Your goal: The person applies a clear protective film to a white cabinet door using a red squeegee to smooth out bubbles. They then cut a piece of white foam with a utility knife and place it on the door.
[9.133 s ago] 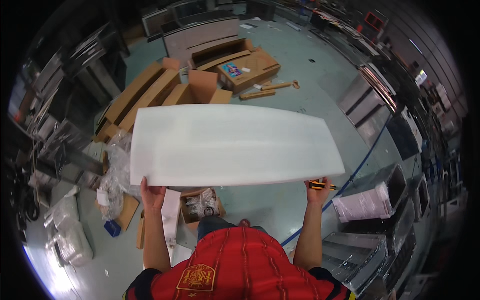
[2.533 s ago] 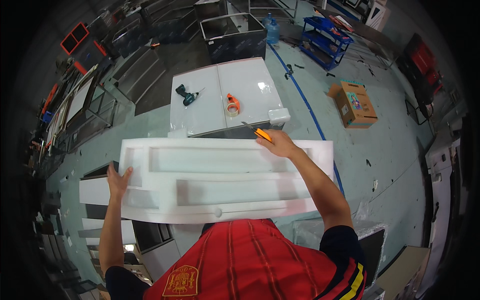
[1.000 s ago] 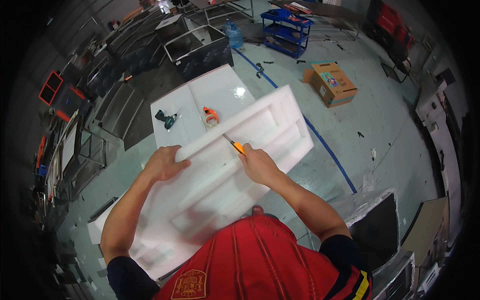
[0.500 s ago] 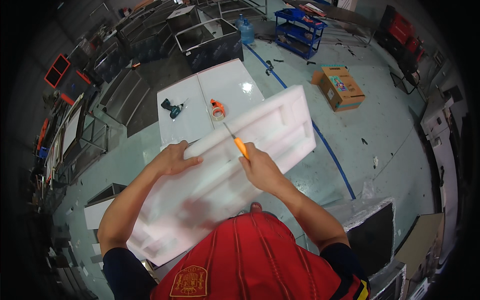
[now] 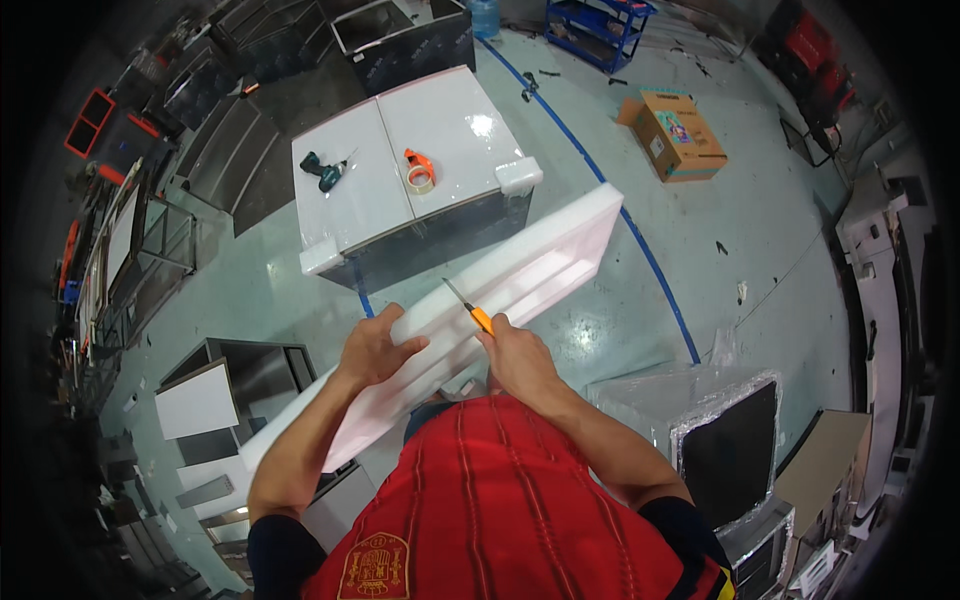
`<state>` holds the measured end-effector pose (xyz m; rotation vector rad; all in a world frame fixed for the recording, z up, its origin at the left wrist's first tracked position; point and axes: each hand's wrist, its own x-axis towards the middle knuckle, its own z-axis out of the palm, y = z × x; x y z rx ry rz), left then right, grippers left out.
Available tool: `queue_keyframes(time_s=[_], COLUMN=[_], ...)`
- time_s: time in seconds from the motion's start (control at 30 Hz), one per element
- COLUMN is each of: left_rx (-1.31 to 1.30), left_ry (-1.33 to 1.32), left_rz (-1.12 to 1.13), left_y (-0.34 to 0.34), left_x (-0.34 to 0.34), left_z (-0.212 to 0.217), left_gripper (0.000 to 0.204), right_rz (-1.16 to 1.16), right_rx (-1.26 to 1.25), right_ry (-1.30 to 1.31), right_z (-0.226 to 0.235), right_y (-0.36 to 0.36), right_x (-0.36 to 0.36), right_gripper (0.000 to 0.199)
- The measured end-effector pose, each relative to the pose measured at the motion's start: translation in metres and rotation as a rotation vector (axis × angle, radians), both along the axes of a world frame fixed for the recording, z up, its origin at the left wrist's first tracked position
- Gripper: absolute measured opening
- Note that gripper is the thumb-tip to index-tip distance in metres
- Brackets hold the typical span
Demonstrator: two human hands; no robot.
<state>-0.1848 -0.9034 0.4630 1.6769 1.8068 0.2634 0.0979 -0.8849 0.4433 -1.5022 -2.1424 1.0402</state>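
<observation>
A long white foam panel (image 5: 530, 255) with recesses in one face is tilted on edge in front of my body. My left hand (image 5: 378, 348) grips its upper edge, the thumb on the recessed side and the fingers over the rim. In my right hand (image 5: 525, 362) is an orange-handled utility knife (image 5: 480, 318), its fingers wrapped round the handle. The knife's long thin blade extends up and left, over the upper edge of the foam. Whether the blade touches the foam, I cannot tell.
Ahead stands a white-topped cabinet (image 5: 450, 130) with foam pieces on its near corners; a cordless drill (image 5: 325, 172) and an orange tape dispenser (image 5: 420, 172) lie on it. A cardboard box (image 5: 680, 140) sits on the floor at right. A plastic-wrapped unit (image 5: 640, 405) stands close on my right.
The foam panel has tipped to a steeper angle, showing more of its edge and uncovering the cabinet's front. My left hand has shifted right and slightly down; the right hand has lowered with the knife.
</observation>
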Motion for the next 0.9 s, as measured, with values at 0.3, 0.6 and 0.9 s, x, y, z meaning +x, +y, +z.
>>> queue_keyframes(time_s=[0.3, 0.6, 0.9], left_rx=[0.091, 0.215, 0.221], left_ry=[0.057, 0.034, 0.118], left_rz=[0.228, 0.245, 0.095], left_y=[-0.042, -0.054, -0.055], left_x=[0.046, 0.049, 0.051], left_z=[-0.032, -0.046, -0.059], left_gripper=[0.061, 0.052, 0.047], right_rz=[0.016, 0.045, -0.020], right_rx=[-0.133, -0.200, -0.148], right_ry=[-0.126, -0.102, -0.086], right_z=[-0.031, -0.052, -0.074], right_y=[-0.007, -0.012, -0.016], right_x=[0.007, 0.006, 0.006], right_gripper=[0.040, 0.035, 0.032])
